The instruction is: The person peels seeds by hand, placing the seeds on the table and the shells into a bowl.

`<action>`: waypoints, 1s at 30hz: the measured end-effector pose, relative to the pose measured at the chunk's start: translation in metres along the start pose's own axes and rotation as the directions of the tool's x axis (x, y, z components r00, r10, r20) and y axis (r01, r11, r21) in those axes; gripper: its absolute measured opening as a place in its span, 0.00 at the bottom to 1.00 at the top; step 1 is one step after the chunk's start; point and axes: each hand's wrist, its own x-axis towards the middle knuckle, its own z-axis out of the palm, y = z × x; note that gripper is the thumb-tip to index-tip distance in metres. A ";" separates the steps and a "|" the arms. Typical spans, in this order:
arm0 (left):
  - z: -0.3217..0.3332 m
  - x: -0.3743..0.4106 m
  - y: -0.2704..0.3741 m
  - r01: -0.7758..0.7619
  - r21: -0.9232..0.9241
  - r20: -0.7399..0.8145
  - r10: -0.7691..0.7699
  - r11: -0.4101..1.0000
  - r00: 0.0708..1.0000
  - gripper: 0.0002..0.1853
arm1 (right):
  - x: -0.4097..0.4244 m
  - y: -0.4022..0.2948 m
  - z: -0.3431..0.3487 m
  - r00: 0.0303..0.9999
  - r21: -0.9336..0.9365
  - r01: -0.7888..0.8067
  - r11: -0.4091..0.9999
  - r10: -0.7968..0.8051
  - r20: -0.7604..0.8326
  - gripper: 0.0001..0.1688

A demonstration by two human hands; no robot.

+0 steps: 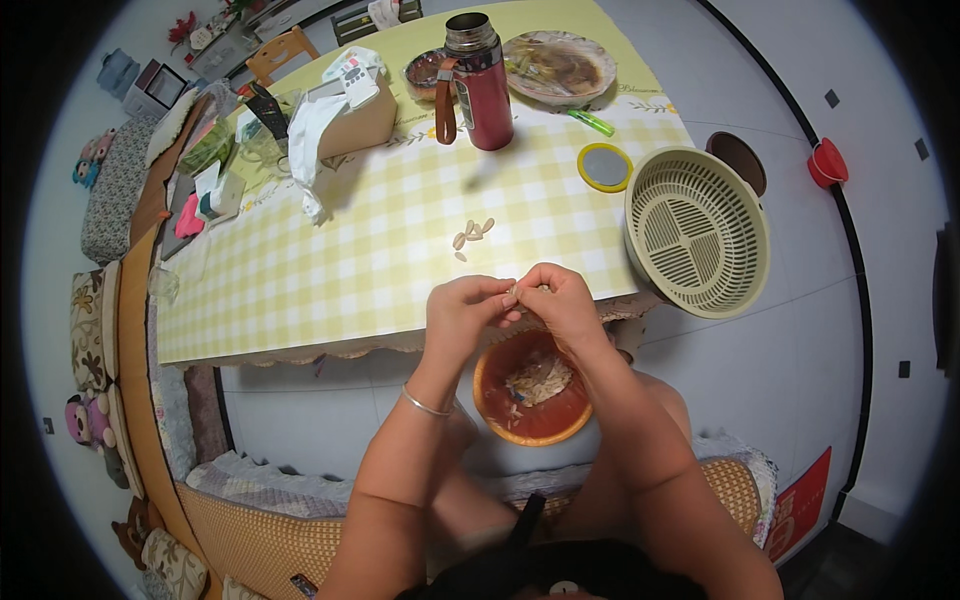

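My left hand point(466, 309) and my right hand point(561, 304) meet at the fingertips just past the table's near edge. Between them they pinch a small pale piece point(514, 292), mostly hidden by the fingers; whether it is a seed or a clove I cannot tell. Several similar pale pieces point(472, 232) lie in a loose group on the checked tablecloth point(360, 262) ahead of my hands. Below my hands, between my legs, stands a reddish-brown waste bin point(491, 409) with an orange rim. Pale shells or skins point(541, 382) lie inside it.
A beige plastic colander point(637, 247) overhangs the table's right edge. Farther back stand a red vacuum flask point(487, 105) with its top off, a covered plate point(559, 67) and a tissue box point(360, 112). A round yellow-rimmed lid point(604, 167) and green lighter-like object point(592, 122) lie nearby.
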 end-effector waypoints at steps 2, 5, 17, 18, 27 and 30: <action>0.000 0.000 0.001 0.032 -0.033 -0.012 -0.032 0.999 0.999 0.09 | 0.001 0.002 0.000 1.000 -0.061 0.020 0.998 -0.021 -0.020 0.03; 0.003 -0.002 0.004 0.049 -0.071 -0.036 -0.051 0.996 0.998 0.09 | 0.000 0.000 0.000 0.997 -0.137 0.065 0.988 -0.070 -0.029 0.03; 0.005 -0.002 -0.009 -0.093 0.106 -0.052 0.099 0.990 0.994 0.05 | -0.001 -0.002 0.001 0.998 -0.149 0.064 0.987 -0.064 0.004 0.05; 0.005 -0.002 -0.010 -0.104 0.110 -0.049 0.110 0.989 0.993 0.05 | -0.002 -0.001 0.000 0.998 -0.157 0.058 0.986 -0.060 -0.007 0.05; 0.006 -0.005 -0.006 -0.039 -0.036 -0.042 0.037 0.999 0.998 0.05 | -0.005 -0.003 0.006 0.996 -0.184 0.066 0.981 -0.075 -0.041 0.07; 0.004 -0.003 -0.008 0.007 -0.116 -0.043 -0.012 0.993 0.999 0.04 | -0.005 -0.003 0.008 0.997 -0.160 0.041 0.986 -0.050 -0.053 0.08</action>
